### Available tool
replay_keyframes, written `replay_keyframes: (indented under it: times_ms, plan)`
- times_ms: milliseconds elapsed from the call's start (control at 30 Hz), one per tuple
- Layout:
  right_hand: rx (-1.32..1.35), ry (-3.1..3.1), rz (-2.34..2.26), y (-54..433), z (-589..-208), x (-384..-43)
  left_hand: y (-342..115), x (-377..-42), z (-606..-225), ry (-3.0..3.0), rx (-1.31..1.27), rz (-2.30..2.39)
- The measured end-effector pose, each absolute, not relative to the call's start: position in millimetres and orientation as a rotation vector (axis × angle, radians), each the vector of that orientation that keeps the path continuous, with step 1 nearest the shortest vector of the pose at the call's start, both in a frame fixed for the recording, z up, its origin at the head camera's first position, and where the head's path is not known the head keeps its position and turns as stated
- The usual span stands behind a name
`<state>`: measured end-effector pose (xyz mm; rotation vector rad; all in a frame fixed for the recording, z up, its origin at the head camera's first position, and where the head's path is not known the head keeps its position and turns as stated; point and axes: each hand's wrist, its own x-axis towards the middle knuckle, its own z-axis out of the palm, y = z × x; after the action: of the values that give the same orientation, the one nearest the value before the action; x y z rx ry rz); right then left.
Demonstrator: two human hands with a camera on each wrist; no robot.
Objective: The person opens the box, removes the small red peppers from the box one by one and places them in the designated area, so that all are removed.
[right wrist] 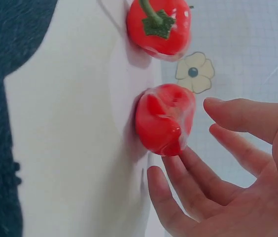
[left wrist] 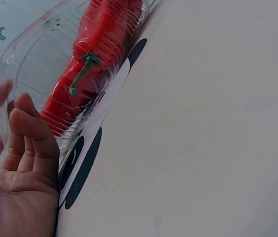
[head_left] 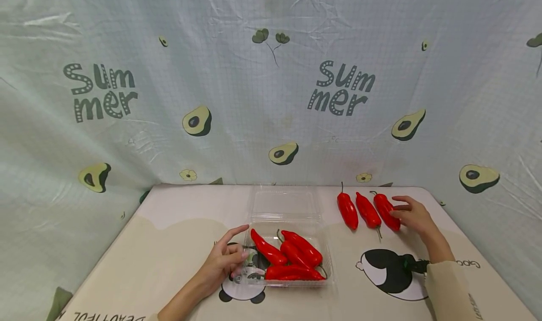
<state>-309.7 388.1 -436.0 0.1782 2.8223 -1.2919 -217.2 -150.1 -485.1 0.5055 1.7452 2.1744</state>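
Note:
A clear plastic container (head_left: 292, 283) stands mid-table with its lid (head_left: 285, 202) folded back; several red peppers (head_left: 296, 255) lie inside. At its left wall is my left hand (head_left: 222, 260), one finger stretched along the side and others curled at the rim, holding it. The left wrist view shows the fingertips (left wrist: 23, 118) against the clear wall. On the right, three red peppers lie in a row. Around the rightmost pepper (head_left: 386, 212) my right hand (head_left: 412, 215) spreads loosely curved fingers. The right wrist view shows a gap between the thumb and that pepper (right wrist: 166, 121).
The other two loose peppers, the left one (head_left: 347, 211) and the middle one (head_left: 368, 210), lie beside the rightmost one. A pale printed cloth (head_left: 169, 245) covers the table. Behind it hangs a curtain (head_left: 237, 85) with avocado prints.

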Motion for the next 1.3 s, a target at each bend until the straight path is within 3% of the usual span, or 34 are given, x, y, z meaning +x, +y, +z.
replay_keyframes:
  times_ms: [500,1300]
  plan:
    - [0.079,2.95,-1.223,367.9,-398.5,-300.9,-149.9,-217.6,-485.9,1.744,0.511,2.173]
    - [-0.485,2.907,-1.363,294.4,-349.1,-271.9,-149.9,-217.3,-484.4,1.754,0.509,2.169]
